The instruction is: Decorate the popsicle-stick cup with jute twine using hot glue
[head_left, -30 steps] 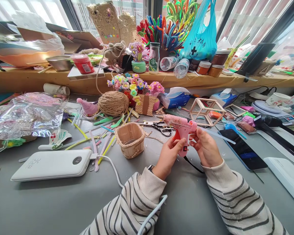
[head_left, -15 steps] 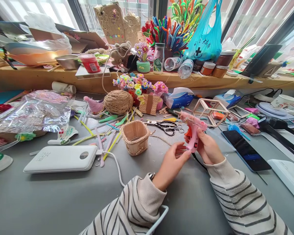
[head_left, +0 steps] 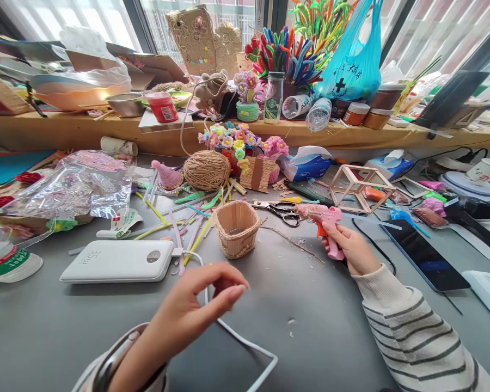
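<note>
While the right hand has its grip clenched around the handle of the pink plastic hot-glue gun, the gun's barrel lies roughly level, nozzle pointing left toward the black-handled scissors. It sits low over the grey surface, right of the small woven twine basket. Left hand hovers empty, fingers loosely curled, near the white cable.

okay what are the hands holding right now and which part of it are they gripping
The right hand holds the pink glue gun by its handle, nozzle pointing left. The left hand holds nothing visible, thumb and fingers curled together above the table.
</note>
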`<act>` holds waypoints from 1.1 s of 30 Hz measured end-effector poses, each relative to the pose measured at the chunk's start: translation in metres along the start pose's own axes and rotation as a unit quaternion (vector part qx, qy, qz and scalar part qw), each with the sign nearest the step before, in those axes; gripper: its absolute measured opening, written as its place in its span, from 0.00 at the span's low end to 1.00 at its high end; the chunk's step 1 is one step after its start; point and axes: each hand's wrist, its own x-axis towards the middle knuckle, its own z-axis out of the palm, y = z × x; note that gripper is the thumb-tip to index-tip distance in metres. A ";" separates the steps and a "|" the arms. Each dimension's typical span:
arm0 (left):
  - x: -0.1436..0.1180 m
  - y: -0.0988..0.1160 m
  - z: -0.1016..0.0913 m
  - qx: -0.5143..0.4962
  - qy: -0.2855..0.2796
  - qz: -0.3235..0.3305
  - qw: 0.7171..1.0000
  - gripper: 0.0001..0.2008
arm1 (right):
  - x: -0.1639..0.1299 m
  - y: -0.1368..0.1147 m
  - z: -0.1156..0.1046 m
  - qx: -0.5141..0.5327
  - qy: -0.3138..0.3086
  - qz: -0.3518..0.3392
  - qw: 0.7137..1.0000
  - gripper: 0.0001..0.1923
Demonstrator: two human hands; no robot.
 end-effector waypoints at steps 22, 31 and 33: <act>0.036 -0.068 -0.029 0.264 0.144 0.051 0.952 0.30 | -0.006 0.007 -0.005 -0.222 0.067 -0.095 0.968 0.25; 0.063 -0.046 -0.020 0.013 0.087 0.013 0.996 0.37 | -0.009 0.009 -0.001 -0.313 0.084 -0.165 0.932 0.26; 0.064 -0.049 -0.022 -0.005 0.083 0.014 0.996 0.35 | -0.008 0.010 -0.001 -0.322 0.081 -0.173 0.927 0.26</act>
